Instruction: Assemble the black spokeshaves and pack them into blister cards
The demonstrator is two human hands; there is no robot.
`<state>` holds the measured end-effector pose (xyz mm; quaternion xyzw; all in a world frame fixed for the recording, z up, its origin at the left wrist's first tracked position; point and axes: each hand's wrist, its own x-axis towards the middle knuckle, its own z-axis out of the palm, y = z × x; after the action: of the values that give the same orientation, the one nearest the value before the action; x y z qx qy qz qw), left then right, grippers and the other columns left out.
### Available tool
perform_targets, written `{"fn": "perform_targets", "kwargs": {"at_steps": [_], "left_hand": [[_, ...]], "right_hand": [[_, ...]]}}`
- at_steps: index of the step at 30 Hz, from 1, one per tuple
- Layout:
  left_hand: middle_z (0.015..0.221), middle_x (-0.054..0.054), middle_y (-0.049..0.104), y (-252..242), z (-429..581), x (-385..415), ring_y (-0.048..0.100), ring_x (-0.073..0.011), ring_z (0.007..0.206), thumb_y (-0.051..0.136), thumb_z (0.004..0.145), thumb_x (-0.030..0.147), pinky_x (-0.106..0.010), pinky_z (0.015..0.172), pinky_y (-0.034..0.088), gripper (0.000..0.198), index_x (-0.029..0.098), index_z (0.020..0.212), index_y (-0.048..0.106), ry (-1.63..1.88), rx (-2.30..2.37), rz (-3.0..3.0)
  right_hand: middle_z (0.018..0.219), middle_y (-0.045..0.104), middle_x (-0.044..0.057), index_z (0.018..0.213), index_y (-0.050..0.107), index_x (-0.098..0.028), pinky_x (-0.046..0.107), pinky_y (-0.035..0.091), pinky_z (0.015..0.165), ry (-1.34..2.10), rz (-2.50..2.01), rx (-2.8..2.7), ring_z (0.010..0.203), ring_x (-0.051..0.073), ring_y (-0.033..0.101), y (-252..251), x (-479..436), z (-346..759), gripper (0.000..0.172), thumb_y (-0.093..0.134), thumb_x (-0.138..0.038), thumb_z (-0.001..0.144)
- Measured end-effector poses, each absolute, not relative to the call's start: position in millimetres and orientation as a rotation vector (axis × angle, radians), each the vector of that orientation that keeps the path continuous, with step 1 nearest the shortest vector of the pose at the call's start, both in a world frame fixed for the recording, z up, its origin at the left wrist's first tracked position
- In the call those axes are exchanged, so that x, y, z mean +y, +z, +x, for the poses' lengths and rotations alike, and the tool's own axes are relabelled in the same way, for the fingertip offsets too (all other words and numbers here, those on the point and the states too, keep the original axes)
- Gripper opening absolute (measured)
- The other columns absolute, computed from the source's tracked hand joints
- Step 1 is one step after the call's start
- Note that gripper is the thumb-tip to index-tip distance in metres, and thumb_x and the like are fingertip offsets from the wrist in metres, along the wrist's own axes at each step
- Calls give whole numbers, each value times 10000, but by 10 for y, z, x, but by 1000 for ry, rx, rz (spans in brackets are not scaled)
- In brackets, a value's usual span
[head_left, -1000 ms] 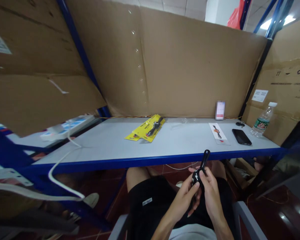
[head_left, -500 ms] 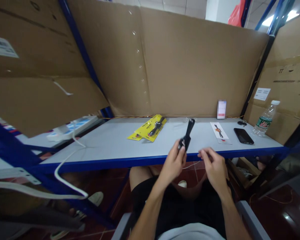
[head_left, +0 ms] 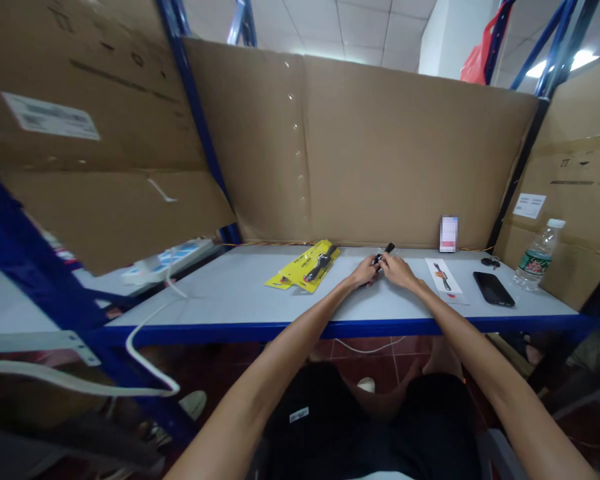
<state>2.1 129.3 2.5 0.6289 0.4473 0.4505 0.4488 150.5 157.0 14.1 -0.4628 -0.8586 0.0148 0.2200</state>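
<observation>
A black spokeshave (head_left: 389, 248) is held over the back part of the grey tabletop, one handle pointing up and to the right. My left hand (head_left: 364, 273) is closed around its lower end, which the fingers mostly hide. At the tool's middle, my right hand (head_left: 399, 272) has its fingers pinched on it, close against the left fingertips. Left of my hands lie overlapping yellow packs (head_left: 300, 270), the top one with a black tool under clear plastic. On the right is a white card (head_left: 443, 276) printed with a picture of a similar tool.
A black phone (head_left: 493, 289), a water bottle (head_left: 534, 257) and a small black item (head_left: 490, 263) are on the table's right. Another phone (head_left: 449, 234) leans on the back cardboard (head_left: 380, 160). At the left are a power strip (head_left: 170, 261) and white cable (head_left: 145, 363).
Both hands have moved forward over the tabletop, carrying the spokeshave away from the front edge. My right hand, earlier apart from the tool, has come onto it. The camera view has shifted.
</observation>
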Motion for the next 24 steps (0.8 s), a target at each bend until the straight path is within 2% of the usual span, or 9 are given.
{"fn": "perform_targets", "kwargs": {"at_steps": [5, 8, 16, 20, 24], "left_hand": [[529, 96, 420, 20, -15, 1350, 361, -49, 352, 506, 926, 178, -150, 348, 224, 40, 183, 915, 468, 1003, 1150, 1687], [549, 95, 422, 14, -25, 1367, 338, -43, 353, 480, 893, 140, -147, 344, 224, 56, 187, 908, 454, 954, 1140, 1724], [589, 92, 440, 13, -88, 1374, 325, -39, 361, 472, 857, 104, -146, 362, 207, 163, 197, 990, 457, 895, 1096, 1684], [593, 79, 460, 18, -129, 1391, 331, -43, 370, 491, 862, 129, -152, 359, 194, 120, 190, 961, 462, 893, 1059, 1611], [566, 75, 451, 5, -147, 1414, 335, -48, 371, 511, 867, 146, -155, 361, 199, 73, 186, 909, 467, 890, 1060, 1600]], "right_hand": [[1025, 750, 101, 1084, 667, -158, 243, 400, 726, 135, -1298, -2315, 886, 206, 658, 49, 1647, 1476, 300, 396, -241, 989], [987, 753, 87, 1058, 684, -150, 235, 398, 723, 168, -1309, -2285, 862, 193, 651, 18, 1661, 1458, 304, 405, -233, 972], [1062, 747, 96, 1237, 622, -201, 266, 409, 756, -66, -1380, -2332, 957, 235, 675, -9, 1558, 1479, 318, 421, -278, 1002], [1076, 746, 120, 1320, 569, -211, 299, 429, 779, -169, -1371, -2337, 960, 263, 687, -10, 1488, 1489, 351, 401, -307, 1028], [1141, 744, 99, 1347, 583, -253, 296, 438, 822, -153, -1313, -2347, 1028, 254, 680, 16, 1444, 1495, 376, 426, -237, 1005]]}}
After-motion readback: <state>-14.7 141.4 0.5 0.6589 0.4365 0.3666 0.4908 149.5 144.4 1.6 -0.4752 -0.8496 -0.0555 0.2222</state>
